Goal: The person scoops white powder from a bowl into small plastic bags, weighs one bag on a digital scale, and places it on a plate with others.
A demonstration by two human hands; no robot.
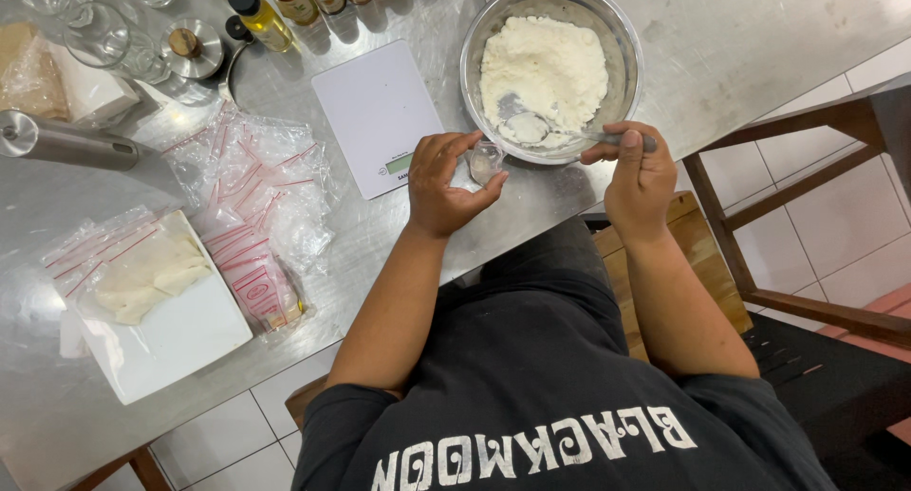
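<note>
My left hand [444, 185] holds a small clear plastic bag [485, 161] with a little white powder in it, right against the near rim of a steel bowl [628, 50]. The bowl is heaped with white flour [546, 66]. My right hand [638, 173] grips the handle of a metal spoon [528, 128] whose head lies in the flour at the bowl's near side. Both hands sit at the front edge of the steel table [759, 36].
A white kitchen scale [375, 111] lies left of the bowl. A heap of small clear zip bags [251, 192] lies further left, beside a white square dish [180, 334] of filled bags. Bottles [258, 17], glasses and a metal cylinder [66, 142] stand at the back. A wooden chair [788, 183] is on the right.
</note>
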